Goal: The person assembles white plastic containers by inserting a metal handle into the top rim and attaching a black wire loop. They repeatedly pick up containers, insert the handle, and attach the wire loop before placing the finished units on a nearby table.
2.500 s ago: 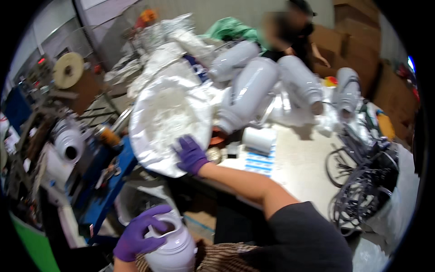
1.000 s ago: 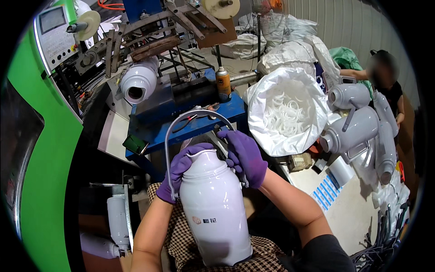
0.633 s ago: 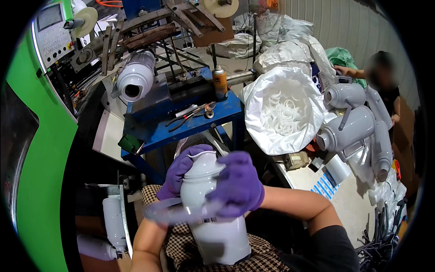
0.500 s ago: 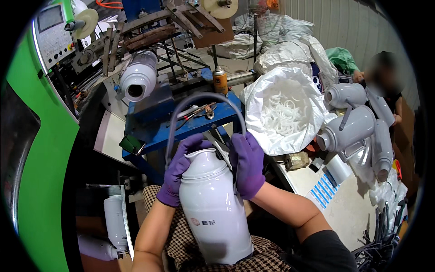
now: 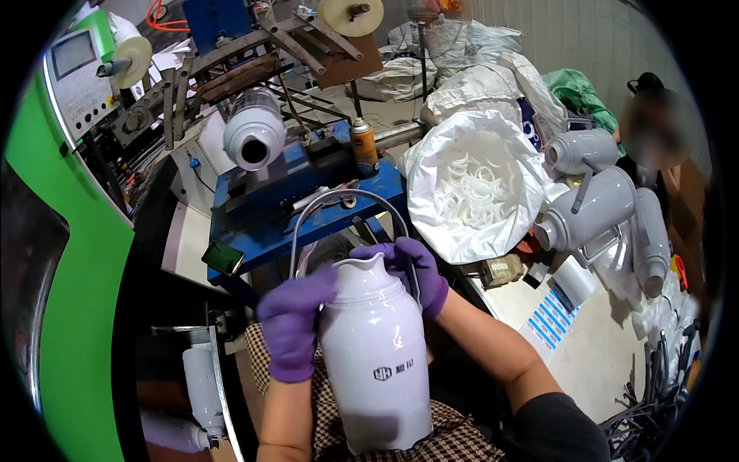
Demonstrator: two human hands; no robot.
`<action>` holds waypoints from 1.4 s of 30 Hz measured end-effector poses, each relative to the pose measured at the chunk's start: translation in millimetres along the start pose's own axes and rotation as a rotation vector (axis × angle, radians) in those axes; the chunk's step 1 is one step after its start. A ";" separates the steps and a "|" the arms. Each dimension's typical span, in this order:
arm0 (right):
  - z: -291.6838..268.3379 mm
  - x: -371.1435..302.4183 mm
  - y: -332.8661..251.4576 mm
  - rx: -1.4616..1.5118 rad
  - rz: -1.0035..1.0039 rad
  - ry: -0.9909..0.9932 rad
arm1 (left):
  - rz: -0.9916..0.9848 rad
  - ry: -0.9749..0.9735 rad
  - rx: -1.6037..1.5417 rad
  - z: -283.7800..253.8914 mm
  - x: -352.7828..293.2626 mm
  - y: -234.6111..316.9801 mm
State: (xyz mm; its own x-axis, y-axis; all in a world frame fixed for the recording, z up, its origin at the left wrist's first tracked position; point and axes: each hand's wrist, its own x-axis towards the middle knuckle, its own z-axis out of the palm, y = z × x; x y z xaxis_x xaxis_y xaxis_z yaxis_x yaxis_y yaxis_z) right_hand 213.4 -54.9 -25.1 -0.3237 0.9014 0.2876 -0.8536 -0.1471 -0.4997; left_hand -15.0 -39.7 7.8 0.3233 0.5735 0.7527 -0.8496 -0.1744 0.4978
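A tall white flask body point(image 5: 377, 354) with a pouring spout stands upright on my lap. A grey wire bail handle point(image 5: 346, 199) arches over its top. My left hand point(image 5: 292, 323), in a purple glove, grips the flask's left shoulder at the handle's left end. My right hand point(image 5: 416, 273), also gloved, is closed on the handle's right end at the flask's neck.
A blue machine table point(image 5: 300, 204) carries another white flask point(image 5: 254, 138) lying on its side and an orange spray can point(image 5: 363, 145). A big white bag of white rings point(image 5: 477, 189) sits to the right, with several grey flasks point(image 5: 596, 212) beyond. Another person point(image 5: 654, 138) stands far right. Green machine housing point(image 5: 73, 277) on the left.
I turned from the bag to the flask on my lap. The handle, held low across the flask a moment ago, now arches upright over its top with both hands at its ends.
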 end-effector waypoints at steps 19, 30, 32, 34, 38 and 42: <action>-6.7 8.8 40.2 -0.107 -0.235 0.042 | -0.421 0.353 0.296 -28.2 6.1 8.8; -13.7 8.1 45.7 -0.295 -0.208 0.123 | -0.282 0.216 0.477 -5.5 17.3 12.4; -14.7 -3.0 31.3 -0.532 -0.184 0.129 | -0.224 0.202 0.305 -34.5 -14.9 8.5; 44.6 -22.1 36.0 -0.333 -0.072 0.418 | -0.028 -0.073 0.419 -36.2 -47.2 25.6; 30.5 -52.8 16.8 -0.439 -0.126 0.568 | 0.004 -0.008 0.901 -97.1 -136.0 79.0; -10.0 -89.9 -29.3 -0.470 -0.257 0.694 | -0.296 1.346 0.780 -188.1 -320.8 192.2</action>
State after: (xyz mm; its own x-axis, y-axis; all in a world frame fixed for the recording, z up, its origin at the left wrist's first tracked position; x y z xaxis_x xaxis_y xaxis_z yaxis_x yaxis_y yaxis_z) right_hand 271.6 -127.5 -44.5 0.3074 0.9504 -0.0485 -0.5601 0.1395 -0.8166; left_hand -360.4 -106.7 -219.0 -0.5191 0.8472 -0.1127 -0.2750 -0.0407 0.9606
